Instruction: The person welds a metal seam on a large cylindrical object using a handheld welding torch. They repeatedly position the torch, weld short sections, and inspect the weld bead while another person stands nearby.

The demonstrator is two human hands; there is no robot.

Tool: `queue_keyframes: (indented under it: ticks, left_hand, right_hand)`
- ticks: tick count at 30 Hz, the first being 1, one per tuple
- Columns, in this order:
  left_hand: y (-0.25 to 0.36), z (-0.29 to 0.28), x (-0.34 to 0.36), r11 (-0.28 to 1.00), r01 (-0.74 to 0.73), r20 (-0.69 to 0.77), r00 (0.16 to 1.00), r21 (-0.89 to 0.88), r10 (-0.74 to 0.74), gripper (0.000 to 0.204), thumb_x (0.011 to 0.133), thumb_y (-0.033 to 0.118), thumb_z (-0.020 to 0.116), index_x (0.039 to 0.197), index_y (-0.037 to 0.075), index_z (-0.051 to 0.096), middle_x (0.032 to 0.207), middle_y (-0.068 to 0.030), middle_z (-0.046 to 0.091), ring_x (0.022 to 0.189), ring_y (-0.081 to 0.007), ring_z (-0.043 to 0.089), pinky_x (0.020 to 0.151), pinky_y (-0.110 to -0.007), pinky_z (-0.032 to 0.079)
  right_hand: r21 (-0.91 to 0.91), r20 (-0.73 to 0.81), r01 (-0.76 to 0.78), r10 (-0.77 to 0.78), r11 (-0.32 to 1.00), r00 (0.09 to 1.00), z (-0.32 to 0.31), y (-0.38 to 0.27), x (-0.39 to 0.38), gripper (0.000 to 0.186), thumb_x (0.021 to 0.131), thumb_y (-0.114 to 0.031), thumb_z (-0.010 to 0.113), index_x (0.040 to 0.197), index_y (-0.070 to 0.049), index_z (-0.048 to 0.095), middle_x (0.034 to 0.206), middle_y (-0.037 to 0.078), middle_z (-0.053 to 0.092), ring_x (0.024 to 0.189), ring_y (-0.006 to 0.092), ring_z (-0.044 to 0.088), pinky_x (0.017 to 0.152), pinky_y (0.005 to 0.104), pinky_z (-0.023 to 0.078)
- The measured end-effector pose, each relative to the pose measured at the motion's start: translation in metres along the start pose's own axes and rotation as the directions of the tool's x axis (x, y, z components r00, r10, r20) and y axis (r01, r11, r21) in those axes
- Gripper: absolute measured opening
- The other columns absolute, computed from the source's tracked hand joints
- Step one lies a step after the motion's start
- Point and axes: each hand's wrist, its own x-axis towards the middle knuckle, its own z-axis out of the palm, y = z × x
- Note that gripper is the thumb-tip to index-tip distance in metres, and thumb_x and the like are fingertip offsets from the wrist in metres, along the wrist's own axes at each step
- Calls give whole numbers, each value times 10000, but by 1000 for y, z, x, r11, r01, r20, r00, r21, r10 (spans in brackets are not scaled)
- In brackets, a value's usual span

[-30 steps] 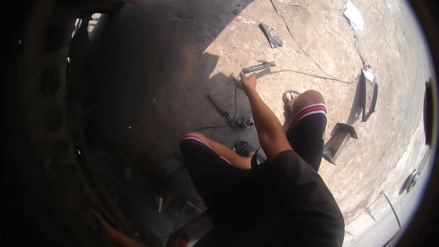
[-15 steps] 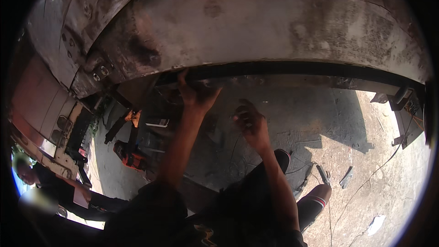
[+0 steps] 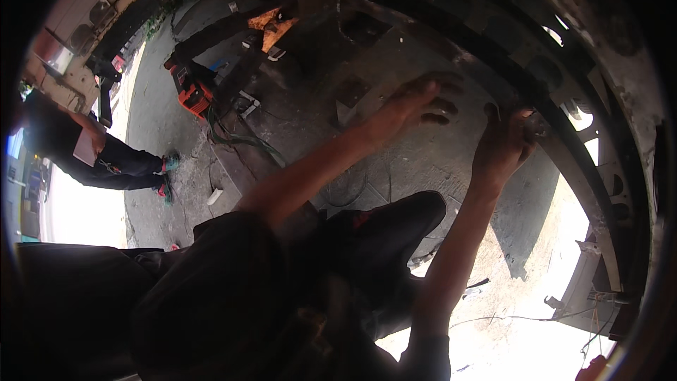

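A long dark curved metal beam (image 3: 575, 148) runs along the underside of a rusty metal body, from the top middle down the right side. My right hand (image 3: 502, 148) is raised to the beam's inner edge, its fingers curled against the metal. Whether a small part is also between those fingers is hidden. To its left, my left hand (image 3: 423, 102) hangs in the air below the beam, fingers spread, holding nothing. My dark-trousered bent knee (image 3: 416, 215) is beneath the hands.
An orange-red machine (image 3: 192, 95) with cables lies on the concrete floor (image 3: 317, 109) at the left. Beyond it, a person (image 3: 63, 141) holds a flat pale object (image 3: 88, 147). Thin wires (image 3: 518, 318) cross the sunlit ground at the lower right.
My view has swung, so the beam now curves down the right side. My left hand has come off the beam and spread open. My right hand has gone up to the beam's edge.
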Motion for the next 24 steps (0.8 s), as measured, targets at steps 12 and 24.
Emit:
queue_keyframes:
  ticks: [12,24]
  left_hand:
    - [-168,-162,-279,-6,244,-235,941,970,245,347,832,338,701,1062,86,635,1094,-115,630,1079,-315,572,930,-447,440]
    - [-167,-156,-293,-147,354,-339,933,924,120,420,889,455,580,1000,53,627,1131,-124,588,1167,-312,506,1030,-462,348]
  right_hand:
    - [-676,298,336,-173,656,939,-41,2,8,399,989,-307,530,1345,-135,476,1321,96,505,1212,254,482,1011,500,413]
    - [-829,251,185,56,527,966,-19,-25,0,423,992,-147,514,1371,-53,352,1366,149,392,1252,269,466,1009,406,481]
